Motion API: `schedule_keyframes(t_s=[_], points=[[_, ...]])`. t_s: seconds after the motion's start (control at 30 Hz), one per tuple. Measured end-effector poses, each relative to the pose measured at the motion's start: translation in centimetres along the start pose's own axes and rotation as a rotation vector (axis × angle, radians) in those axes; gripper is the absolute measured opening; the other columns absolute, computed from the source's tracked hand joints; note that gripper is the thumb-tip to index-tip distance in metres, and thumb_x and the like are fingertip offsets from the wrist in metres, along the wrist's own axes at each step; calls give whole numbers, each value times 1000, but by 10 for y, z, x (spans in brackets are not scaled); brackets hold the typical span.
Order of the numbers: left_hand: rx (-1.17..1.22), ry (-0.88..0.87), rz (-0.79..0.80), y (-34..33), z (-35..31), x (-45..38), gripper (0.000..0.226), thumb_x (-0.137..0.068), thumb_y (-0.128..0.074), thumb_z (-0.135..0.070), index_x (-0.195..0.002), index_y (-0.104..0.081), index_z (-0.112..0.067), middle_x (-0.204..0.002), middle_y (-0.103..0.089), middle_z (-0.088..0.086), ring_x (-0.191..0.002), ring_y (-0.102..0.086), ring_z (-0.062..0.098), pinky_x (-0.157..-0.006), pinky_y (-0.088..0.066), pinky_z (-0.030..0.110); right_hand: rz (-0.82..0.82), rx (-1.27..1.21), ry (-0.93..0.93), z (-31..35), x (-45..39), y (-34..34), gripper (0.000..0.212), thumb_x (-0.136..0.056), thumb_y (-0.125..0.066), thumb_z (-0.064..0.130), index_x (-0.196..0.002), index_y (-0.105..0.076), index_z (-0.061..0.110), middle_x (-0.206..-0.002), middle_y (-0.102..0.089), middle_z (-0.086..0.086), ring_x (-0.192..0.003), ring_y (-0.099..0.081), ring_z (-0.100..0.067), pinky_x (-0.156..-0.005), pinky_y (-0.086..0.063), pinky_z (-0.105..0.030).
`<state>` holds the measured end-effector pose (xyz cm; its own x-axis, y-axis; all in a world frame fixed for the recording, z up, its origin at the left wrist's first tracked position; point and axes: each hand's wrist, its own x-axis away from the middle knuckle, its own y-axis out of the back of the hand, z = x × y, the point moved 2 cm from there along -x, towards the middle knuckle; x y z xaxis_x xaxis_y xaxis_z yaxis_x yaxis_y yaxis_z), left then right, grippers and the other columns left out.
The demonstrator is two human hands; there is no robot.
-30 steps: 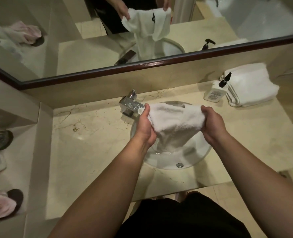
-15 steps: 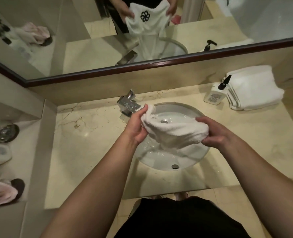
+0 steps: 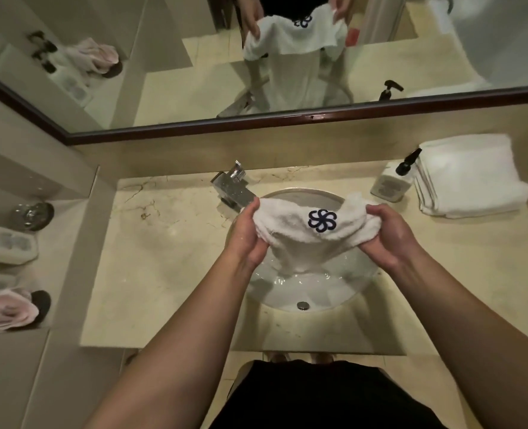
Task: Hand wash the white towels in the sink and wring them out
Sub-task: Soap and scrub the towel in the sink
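While both hands (image 3: 250, 233) grip | towel (image 3: 290, 230) turned | emblem (image 3: 322, 220) now up

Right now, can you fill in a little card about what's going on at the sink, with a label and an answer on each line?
place: bathroom counter with a round sink
left hand: grips one end of the towel
right hand: grips the other end
towel: white, dark flower logo facing up, held above the sink
tap: behind the left hand; no running water visible
soap bottle: right of the sink
folded towels: stacked beside the soap bottle
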<state>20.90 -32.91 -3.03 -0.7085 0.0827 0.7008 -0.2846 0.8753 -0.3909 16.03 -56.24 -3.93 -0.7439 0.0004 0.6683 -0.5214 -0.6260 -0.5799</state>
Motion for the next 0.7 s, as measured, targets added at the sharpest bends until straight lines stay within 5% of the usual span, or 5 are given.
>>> schedule_keyframes(t_s=[0.17, 0.23, 0.37, 0.57, 0.7], points=[[-44, 26, 8, -55, 23, 13, 69, -103, -36, -57, -118, -63, 4, -112, -68, 28, -99, -71, 34, -91, -56, 42, -142, 450, 253, -14, 10, -45, 32, -101, -53, 21, -117, -62, -5, -101, -73, -17, -99, -72, -19, -82, -56, -26], [-46, -9, -6, -74, 31, 17, 77, -97, -37, -69, -121, -65, -2, -108, -74, 19, -95, -74, 28, -78, -61, 35, -166, 648, 383, -23, 18, -68, 42, -104, -47, 40, -104, -66, 2, -86, -73, -5, -76, -72, -6, -69, -56, -21], [-44, -98, -211, -90, 44, 7, 51, -103, -41, -55, -78, -60, -15, -62, -67, -1, -51, -64, 9, -49, -48, 17, -223, 1004, 586, -25, 13, -78, 63, -101, -37, 59, -62, -49, 10, -63, -58, -7, -61, -57, -23, -58, -41, -36], [-153, -104, -280, -96, 63, 1, 34, -99, -53, -33, -70, -62, -16, -64, -65, 0, -58, -61, 16, -56, -48, 25, -420, 1055, 574, -9, -18, -64, 58, -102, -45, 47, -54, -44, 15, -60, -56, -8, -68, -60, -35, -60, -34, -34], [-16, -48, -301, -84, 63, -2, 40, -98, -53, -46, -76, -58, -13, -65, -63, 4, -60, -64, 19, -59, -51, 24, -250, 1047, 461, -34, -2, -62, 57, -92, -59, 54, -57, -54, 10, -56, -59, -4, -57, -59, -23, -57, -41, -33]])
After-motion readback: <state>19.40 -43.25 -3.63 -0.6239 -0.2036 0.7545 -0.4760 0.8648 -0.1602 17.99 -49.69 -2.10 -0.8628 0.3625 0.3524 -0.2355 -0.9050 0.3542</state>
